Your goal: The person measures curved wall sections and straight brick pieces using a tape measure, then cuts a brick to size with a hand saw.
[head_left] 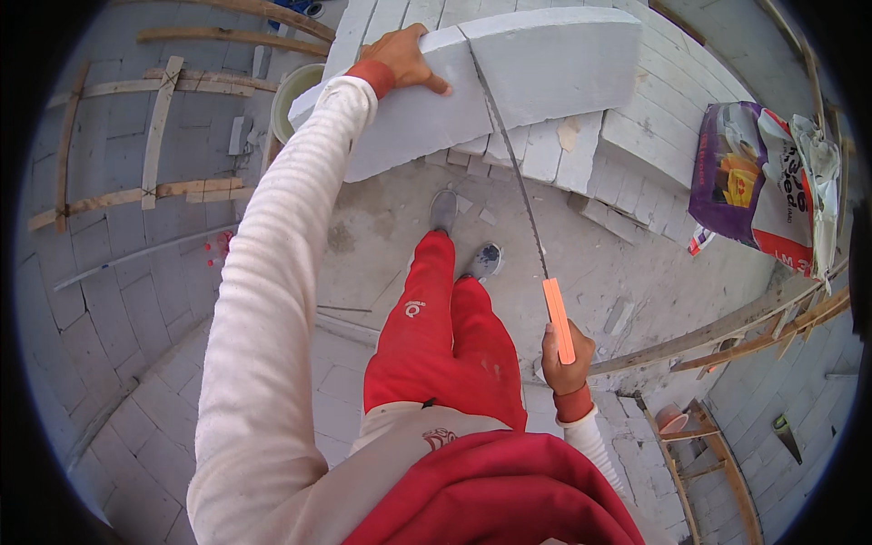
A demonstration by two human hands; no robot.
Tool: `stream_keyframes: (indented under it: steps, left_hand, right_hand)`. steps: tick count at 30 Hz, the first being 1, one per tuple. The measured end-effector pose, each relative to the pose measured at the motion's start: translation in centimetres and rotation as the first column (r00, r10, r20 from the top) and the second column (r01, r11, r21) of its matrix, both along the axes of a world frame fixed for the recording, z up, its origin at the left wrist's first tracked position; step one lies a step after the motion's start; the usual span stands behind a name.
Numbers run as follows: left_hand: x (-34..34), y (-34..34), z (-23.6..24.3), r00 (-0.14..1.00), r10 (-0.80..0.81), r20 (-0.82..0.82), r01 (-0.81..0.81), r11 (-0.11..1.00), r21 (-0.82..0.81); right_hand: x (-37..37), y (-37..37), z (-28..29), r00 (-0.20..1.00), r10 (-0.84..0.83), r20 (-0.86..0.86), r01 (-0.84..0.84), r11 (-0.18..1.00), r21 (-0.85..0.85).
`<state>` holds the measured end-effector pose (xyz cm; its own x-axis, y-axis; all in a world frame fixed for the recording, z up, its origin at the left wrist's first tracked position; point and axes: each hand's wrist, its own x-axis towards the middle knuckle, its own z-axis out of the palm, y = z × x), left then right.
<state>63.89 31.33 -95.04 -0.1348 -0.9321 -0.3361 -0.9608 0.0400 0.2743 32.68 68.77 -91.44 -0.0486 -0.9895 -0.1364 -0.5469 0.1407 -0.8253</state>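
Note:
A large white lightweight concrete block [565,68] lies across the top of a stack of similar blocks. My left hand [400,62] grips its left part, with the thumb spread on the top face and the fingers toward the far edge. My right hand [568,356] is closed round the orange handle of a hand saw [520,182], low and to the right of my legs. The long, thin, dark blade slants up and left from the handle. Its far part sits along a cut line across the block; how deep it goes cannot be made out.
Stacked white blocks [649,136] extend behind and right. A purple and white printed bag [740,173] stands at the right. A pale bucket [289,95] is left of the block. Wooden framing [159,127] lies left; a wooden ladder [727,472] is lower right. Block fragments [620,315] litter the floor.

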Motion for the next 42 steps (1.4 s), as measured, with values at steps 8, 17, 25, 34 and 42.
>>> stream_keyframes:
  steps: [8, 17, 25, 34, 42]
  left_hand:
    - [-1.1, -0.7, 1.4, 0.999, 0.038, -0.013, -0.038, 0.998, 0.055]
    - [-0.4, -1.6, 1.0, 0.998, 0.038, -0.058, -0.031, 0.992, 0.119]
    - [0.6, -2.4, 0.1, 0.995, 0.032, -0.096, -0.025, 0.997, 0.068]
    - [-0.7, -3.1, -0.8, 0.995, -0.035, -0.090, 0.040, 0.998, 0.057]
    - [1.6, -4.6, -2.2, 0.989, 0.007, -0.151, 0.019, 0.986, 0.168]
  right_hand:
    - [7.2, -17.5, -1.5, 0.996, -0.003, 0.090, 0.015, 0.991, -0.131]
    - [1.4, -4.5, 0.7, 0.995, -0.079, 0.053, 0.078, 0.997, 0.017]
    - [5.7, -13.1, -0.8, 0.998, -0.026, 0.062, 0.025, 1.000, 0.017]
    - [6.4, -17.6, -1.9, 0.999, -0.037, 0.028, 0.038, 0.998, -0.052]
    - [3.1, -4.5, 2.1, 0.999, -0.031, -0.044, 0.038, 0.985, 0.166]
